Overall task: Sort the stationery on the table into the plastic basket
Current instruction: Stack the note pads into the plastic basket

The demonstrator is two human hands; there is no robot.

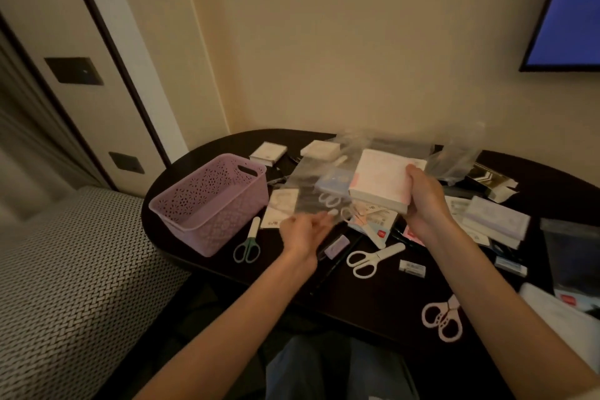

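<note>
A lilac perforated plastic basket (211, 201) stands at the left end of the dark table (373, 295); nothing shows inside it. My right hand (425, 201) grips a pale pink and white notepad block (383, 180) above the table's middle. My left hand (303, 232), blurred by motion, pinches the lower edge of a clear plastic sleeve (311, 195) just right of the basket. Scattered on the table lie green-handled scissors (248, 245), white scissors (371, 258), pink scissors (443, 318), a small lilac eraser (336, 246) and several packets.
More notepads (268, 151) and clear wrappers (454, 156) lie at the table's far side, boxed stationery (496, 221) at its right. A patterned sofa arm (71, 269) stands left of the table. A wall screen (571, 10) hangs at top right.
</note>
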